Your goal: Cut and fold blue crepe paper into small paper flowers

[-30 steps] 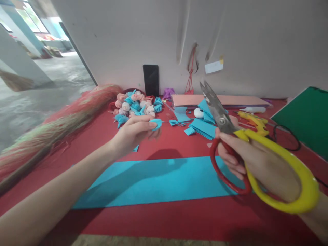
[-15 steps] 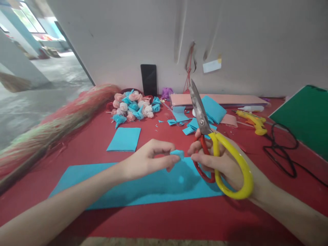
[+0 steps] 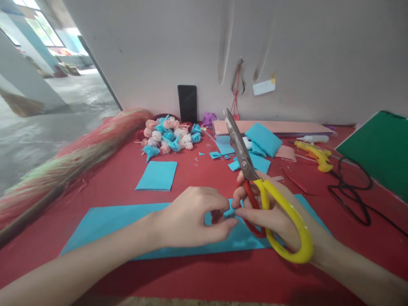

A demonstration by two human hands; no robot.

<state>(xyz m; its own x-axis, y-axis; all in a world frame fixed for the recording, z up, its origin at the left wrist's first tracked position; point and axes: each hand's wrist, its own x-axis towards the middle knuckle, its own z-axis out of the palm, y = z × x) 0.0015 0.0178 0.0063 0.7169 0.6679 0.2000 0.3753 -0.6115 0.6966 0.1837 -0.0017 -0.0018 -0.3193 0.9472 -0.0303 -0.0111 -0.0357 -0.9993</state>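
My left hand is curled in a pinch above a long blue paper sheet. Between its fingertips shows a small blue paper piece, partly hidden. My right hand grips scissors with one yellow and one red handle, their blades pointing up and away from me. Its thumb and fingertips meet the left fingertips at the blue piece; whether they also pinch it is hard to see. Beyond my left hand lies a blue paper square.
Behind are a pile of paper roses, an upright black phone and blue paper scraps. To the right lie a yellow glue gun with a black cord and a green board. Red-and-straw fibre bundles line the left edge.
My left hand has moved right and slightly down, bringing the blue piece to the right fingertips. The scissors have shifted slightly left and down in my right hand. The view has tilted a little.
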